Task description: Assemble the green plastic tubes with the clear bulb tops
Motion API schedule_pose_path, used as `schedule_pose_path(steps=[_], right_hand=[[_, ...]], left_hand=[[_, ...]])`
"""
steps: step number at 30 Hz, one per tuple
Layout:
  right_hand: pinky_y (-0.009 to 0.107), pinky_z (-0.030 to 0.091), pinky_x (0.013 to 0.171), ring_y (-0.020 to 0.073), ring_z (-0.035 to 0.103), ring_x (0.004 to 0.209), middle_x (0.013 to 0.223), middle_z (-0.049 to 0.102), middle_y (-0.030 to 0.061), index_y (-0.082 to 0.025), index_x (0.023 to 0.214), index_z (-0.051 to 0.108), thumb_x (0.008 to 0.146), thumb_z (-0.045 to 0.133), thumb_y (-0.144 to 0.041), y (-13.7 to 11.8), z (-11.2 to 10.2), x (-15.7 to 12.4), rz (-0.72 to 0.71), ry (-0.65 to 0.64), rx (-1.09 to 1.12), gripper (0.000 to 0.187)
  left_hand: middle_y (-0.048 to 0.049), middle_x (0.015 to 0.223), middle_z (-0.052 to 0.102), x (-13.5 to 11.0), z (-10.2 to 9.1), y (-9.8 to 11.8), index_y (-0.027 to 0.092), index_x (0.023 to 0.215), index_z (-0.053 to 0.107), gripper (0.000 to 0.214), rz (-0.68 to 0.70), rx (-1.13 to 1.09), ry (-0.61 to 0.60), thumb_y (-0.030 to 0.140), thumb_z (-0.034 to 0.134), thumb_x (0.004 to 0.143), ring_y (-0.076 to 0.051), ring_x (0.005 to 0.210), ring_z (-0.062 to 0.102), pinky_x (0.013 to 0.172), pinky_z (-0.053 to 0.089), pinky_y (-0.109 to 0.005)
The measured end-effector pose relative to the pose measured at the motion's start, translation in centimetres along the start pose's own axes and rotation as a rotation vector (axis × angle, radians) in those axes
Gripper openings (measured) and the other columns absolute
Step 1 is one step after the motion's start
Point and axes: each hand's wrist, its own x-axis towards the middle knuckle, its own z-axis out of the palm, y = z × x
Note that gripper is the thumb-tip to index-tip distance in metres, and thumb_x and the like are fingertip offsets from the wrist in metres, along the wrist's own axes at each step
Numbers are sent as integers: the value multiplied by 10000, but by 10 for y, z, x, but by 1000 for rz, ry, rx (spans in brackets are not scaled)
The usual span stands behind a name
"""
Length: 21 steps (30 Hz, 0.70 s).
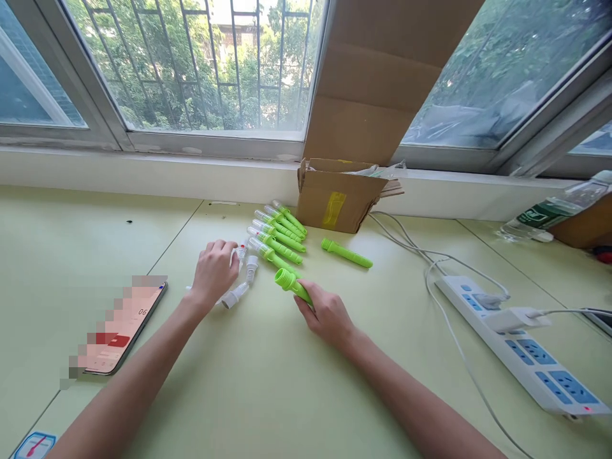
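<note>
My right hand (327, 312) grips a green plastic tube (288, 280), its open threaded end pointing up and to the left. My left hand (216, 268) is closed with its fingertips at a clear plastic cap (241, 252) that shows a small red spot; the fingers partly hide it. Beside that hand, several loose clear-white caps (235, 296) lie on the table. Just beyond, several green tubes with clear caps fitted (277, 243) lie side by side in a slanted row. One uncapped green tube (347, 253) rests apart, to the right of the row.
A cardboard box (342, 201) stands against the sill behind the tubes. On the right are a white power strip (521, 354) with plugs and loose cables, and a plastic bottle (557, 207) on its side. A phone (127, 331) lies at left on the pale green table (248, 395).
</note>
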Motion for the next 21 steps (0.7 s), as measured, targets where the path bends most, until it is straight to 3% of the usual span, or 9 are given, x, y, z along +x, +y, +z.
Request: schedule_pose_path(steps=[8,12,15,21], right_hand=[[234,365,513,131,567,567,833,668,48,-163,1146,481,930,413,-278,0,-1,1,2,-7,-2,254],[234,373,526,133,577,587,881,674,65,-159,1156,478,929,412,-276,0,-1,0,3,-16,-2,263],[237,374,531,139,584,602,888,675,68,-158,1161,476,925,414,-274,1,-1,0,2,-22,-6,270],[242,372,534,141,580,602,865,672,57,-157,1158,476,924,422,-276,2,1,0,6,-24,4,268]], left_hand=[[-150,1056,617,17,6,-43,174,1041,609,321,-190,171,-284,259,366,848,-297,1034,529,781,433,-408],[-176,993,627,21,13,-50,153,906,638,293,-214,276,-319,197,363,818,-313,975,551,750,420,-425],[-171,960,624,20,14,-50,154,876,642,288,-201,273,-263,218,365,830,-314,955,556,751,418,-431],[-105,1011,626,17,2,-27,177,882,622,213,-77,11,38,302,454,845,-261,978,557,811,448,-381]])
